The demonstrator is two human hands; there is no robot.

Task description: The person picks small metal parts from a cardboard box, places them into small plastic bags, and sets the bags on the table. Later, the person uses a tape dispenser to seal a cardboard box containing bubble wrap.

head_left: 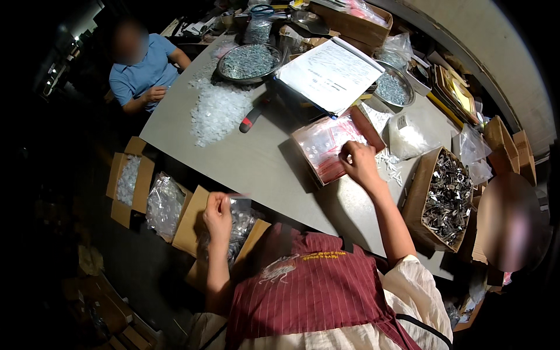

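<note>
My left hand (217, 213) is raised over an open cardboard box (195, 224) beside the table, its fingers pinched on the top edge of a small clear bag (240, 205). My right hand (359, 163) rests on the grey table (256, 157), fingers pressed on a stack of small clear bags with red strips (326, 146) lying in a shallow box. White plastic pieces (389, 166) lie just right of that hand.
A box of metal parts (446, 198) stands at the right. Round metal trays of small parts (249, 61), a paper pad (329, 73), a pile of clear pieces (219, 111) and a red-handled tool (252, 119) sit farther back. Another person (143, 70) sits at the far left. Boxes with bags (131, 181) stand on the floor.
</note>
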